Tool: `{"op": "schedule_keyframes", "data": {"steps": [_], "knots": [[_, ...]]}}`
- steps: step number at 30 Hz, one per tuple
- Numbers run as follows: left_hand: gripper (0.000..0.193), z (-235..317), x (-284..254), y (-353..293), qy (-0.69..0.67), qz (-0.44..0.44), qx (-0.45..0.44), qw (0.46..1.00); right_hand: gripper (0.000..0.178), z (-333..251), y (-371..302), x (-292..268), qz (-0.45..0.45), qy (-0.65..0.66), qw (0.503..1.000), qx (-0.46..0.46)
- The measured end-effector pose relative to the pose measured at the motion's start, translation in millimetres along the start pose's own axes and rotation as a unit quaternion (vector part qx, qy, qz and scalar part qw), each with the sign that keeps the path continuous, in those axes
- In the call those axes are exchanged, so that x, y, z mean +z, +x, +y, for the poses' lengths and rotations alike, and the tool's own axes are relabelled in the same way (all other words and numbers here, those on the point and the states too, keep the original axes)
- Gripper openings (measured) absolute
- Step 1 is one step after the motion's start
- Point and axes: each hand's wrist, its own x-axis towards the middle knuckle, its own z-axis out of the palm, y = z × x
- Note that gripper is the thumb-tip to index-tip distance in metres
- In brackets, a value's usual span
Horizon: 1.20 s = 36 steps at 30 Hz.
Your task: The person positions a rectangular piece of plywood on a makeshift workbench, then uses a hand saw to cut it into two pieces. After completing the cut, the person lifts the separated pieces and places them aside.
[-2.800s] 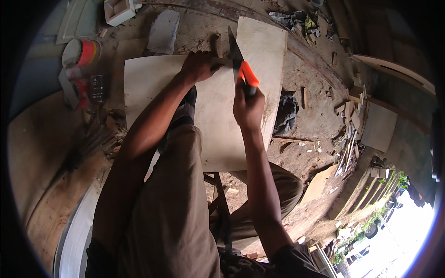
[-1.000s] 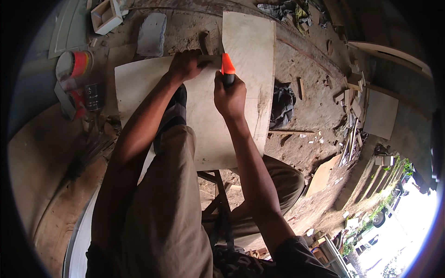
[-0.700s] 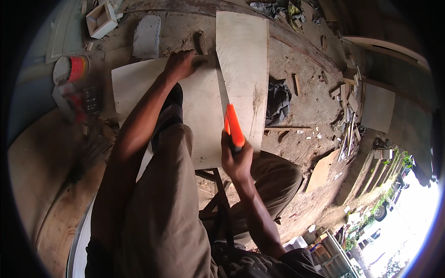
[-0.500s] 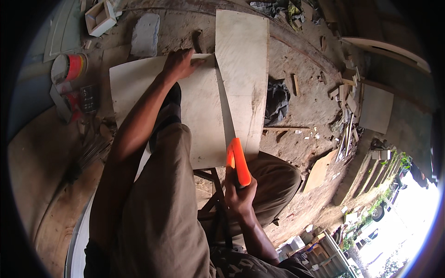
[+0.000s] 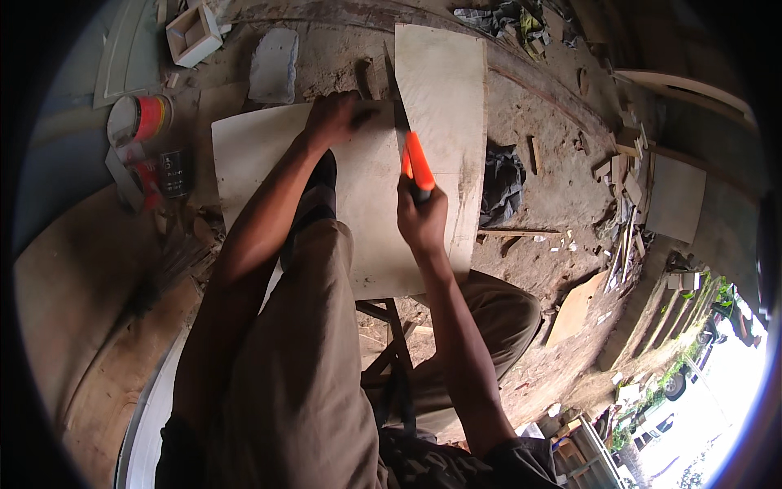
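Note:
A pale plywood board [image 5: 277, 159] lies across a low dark stand [image 5: 399, 342], a long narrow part of it [image 5: 444, 90] reaching farther away on the right. My right hand [image 5: 423, 218] is closed round the orange handle of a handsaw [image 5: 418, 163]. The saw's thin blade runs forward from the handle, along the line between the board's two parts, its far end showing past the left part's edge. My left hand [image 5: 332, 121] grips the far edge of the left part, fingers curled and partly hidden in shade. My left foot [image 5: 320, 183], darkly covered, rests on the board.
Crumpled black plastic [image 5: 503, 183] lies right of the board. An open wooden box [image 5: 194, 34] stands far left, above a red-and-white round container [image 5: 140, 120]. Wood offcuts [image 5: 631, 183] and a tan sheet [image 5: 574, 310] lie on the dirt floor at right.
My right hand has pushed the saw forward, away from me, and the blade's end now shows beyond the board. The left hand keeps its place at the far edge. The whole view has shifted slightly.

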Motion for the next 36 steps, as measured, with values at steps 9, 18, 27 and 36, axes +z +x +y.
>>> {"op": "schedule_keyframes", "data": {"steps": [9,18,27,36], "knots": [[0.050,-0.6,5.0,-0.2,0.031,0.018,0.007,0.999,0.014,-9.0,-189.7,-60.4,-0.017,-0.025,0.998,0.050],[0.048,0.8,5.7,2.7,0.027,0.029,0.027,0.999,0.015,17.0,-6.6,32.2,0.018,-0.028,0.996,-0.081],[0.049,-4.0,5.8,-0.9,0.046,0.044,0.033,0.997,0.023,45.2,-117.4,-35.0,-0.034,0.064,0.997,-0.007],[0.049,-7.2,7.4,-3.3,0.047,0.034,0.016,0.998,0.020,15.7,-154.6,-39.3,0.007,0.071,0.997,0.039]]}}
